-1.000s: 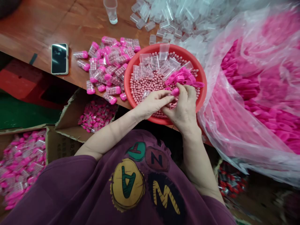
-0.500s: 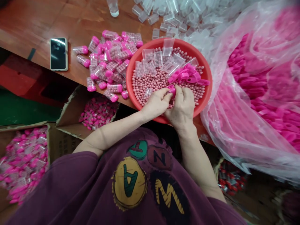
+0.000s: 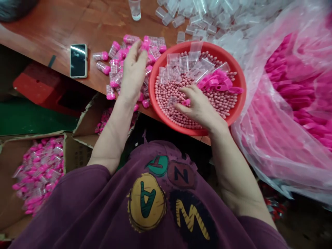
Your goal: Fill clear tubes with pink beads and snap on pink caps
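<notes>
My left hand is over a pile of clear tubes with pink caps, filled with small pink balls. Its thumb and fingers are apart, and I make out nothing held between them. In the red basin, my right hand reaches low over the pink balls with fingers spread. Close under its fingers are a small pink piece and a clear tube. Behind that hand, pink caps lie heaped beside clear empty tubes on the balls.
A phone lies left on the table, with a clear cup at the back. Loose clear tubes cover the back right. A plastic bag of pink parts stands right. Cardboard boxes with capped tubes sit below the table edge.
My hands were together over the basin around a pink piece. The left has moved away to the pile of capped tubes; the right has spread its fingers over the balls. The view has shifted slightly.
</notes>
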`<state>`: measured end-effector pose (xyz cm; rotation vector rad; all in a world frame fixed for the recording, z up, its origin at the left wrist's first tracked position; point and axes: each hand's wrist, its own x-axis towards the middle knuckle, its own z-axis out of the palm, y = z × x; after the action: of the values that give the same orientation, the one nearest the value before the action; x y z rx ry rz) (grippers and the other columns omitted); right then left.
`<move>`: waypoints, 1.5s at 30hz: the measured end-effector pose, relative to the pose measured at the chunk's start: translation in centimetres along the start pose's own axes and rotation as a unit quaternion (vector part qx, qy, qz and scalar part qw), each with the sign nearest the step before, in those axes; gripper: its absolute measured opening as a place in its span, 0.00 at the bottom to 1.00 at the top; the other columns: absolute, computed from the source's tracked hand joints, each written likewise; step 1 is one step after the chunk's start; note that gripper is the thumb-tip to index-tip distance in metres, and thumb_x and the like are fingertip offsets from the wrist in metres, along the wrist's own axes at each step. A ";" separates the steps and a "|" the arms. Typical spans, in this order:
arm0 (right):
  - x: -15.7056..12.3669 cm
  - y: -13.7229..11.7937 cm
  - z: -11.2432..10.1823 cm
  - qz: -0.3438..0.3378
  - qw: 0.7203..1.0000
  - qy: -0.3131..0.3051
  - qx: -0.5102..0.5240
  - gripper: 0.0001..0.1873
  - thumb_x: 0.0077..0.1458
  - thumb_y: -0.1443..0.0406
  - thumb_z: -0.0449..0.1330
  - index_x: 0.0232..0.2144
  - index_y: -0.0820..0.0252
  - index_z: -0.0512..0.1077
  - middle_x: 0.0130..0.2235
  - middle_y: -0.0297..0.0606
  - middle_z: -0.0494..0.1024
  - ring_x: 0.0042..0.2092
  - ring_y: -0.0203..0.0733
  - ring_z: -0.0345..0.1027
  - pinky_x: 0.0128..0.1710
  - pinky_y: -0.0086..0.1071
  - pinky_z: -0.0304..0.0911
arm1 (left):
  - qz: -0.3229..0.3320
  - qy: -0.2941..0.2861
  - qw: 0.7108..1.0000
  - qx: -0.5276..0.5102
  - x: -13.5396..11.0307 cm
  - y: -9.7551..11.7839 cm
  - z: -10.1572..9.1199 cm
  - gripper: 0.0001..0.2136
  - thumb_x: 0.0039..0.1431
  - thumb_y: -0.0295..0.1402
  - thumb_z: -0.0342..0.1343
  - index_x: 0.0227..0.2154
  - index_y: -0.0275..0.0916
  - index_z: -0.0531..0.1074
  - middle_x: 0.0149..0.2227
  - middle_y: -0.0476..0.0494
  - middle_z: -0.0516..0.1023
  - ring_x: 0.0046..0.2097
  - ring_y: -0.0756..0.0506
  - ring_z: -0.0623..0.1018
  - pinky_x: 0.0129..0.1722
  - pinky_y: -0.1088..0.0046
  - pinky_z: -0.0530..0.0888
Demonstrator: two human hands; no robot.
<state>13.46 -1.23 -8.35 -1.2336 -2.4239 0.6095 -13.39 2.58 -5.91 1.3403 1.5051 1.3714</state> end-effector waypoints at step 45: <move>-2.8 7.5 -1.6 0.196 0.893 0.296 0.275 0.20 0.72 0.46 0.60 0.55 0.49 0.76 0.36 0.37 0.83 0.35 0.49 0.81 0.35 0.42 0.76 | -0.262 -0.364 0.860 -0.245 -6.5 3.6 8.2 0.11 0.58 0.30 0.73 0.41 0.37 0.80 0.41 0.43 0.86 0.44 0.47 0.84 0.46 0.72 0.76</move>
<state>20.85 0.75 -11.21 -1.3915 -1.3797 0.8108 -3.31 -1.91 -5.02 0.8653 0.8205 0.6893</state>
